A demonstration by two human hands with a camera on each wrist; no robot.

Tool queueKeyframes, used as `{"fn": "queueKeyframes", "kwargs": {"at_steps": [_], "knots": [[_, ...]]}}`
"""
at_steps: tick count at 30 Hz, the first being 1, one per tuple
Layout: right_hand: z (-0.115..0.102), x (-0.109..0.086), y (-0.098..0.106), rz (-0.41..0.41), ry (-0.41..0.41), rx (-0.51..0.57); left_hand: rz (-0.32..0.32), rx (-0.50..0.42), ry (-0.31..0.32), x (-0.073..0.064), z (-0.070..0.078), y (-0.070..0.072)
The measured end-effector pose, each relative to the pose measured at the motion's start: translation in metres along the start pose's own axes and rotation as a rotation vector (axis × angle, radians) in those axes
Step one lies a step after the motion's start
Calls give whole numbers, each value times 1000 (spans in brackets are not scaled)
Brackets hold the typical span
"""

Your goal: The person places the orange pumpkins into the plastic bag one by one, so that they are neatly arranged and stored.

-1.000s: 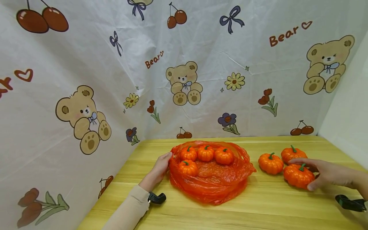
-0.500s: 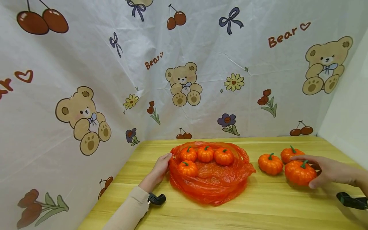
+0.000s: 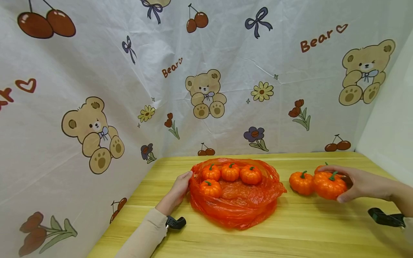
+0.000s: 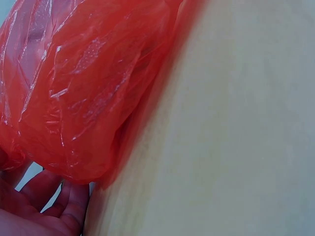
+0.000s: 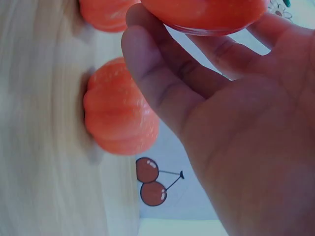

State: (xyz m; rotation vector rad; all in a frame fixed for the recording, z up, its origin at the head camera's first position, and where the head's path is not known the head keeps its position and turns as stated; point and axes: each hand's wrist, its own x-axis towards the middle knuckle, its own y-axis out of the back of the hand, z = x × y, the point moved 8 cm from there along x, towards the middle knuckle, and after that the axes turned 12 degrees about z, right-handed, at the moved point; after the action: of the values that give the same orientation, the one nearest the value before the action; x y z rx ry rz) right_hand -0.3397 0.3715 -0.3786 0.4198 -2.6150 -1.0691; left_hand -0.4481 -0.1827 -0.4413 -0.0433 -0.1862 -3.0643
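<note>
My right hand grips a small orange pumpkin with a green stem, thumb in front and fingers behind. In the right wrist view this pumpkin is raised off the table. Two more pumpkins stand close by: one to its left, and one behind, mostly covered by the hand. On the left, my left hand pinches the side rim of a thin red plastic bag. Wide at the mouth, the bag has several pumpkins inside. Its crinkled side fills much of the left wrist view.
The light wooden table runs back to a pale cloth printed with bears, cherries and flowers. The cloth also rises along the left side, and a white wall stands at the right. A dark wrist device hangs below my right wrist.
My right hand has lifted the pumpkin and carried it a little left and back, so it now overlaps the other two. The left hand and the bag have stayed in place.
</note>
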Motion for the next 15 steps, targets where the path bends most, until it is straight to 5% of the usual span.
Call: {"fn": "queueKeyframes", "kwargs": {"at_steps": [15], "knots": [[-53, 27, -17, -63, 157, 142, 32, 6, 13, 0, 0, 3]]}}
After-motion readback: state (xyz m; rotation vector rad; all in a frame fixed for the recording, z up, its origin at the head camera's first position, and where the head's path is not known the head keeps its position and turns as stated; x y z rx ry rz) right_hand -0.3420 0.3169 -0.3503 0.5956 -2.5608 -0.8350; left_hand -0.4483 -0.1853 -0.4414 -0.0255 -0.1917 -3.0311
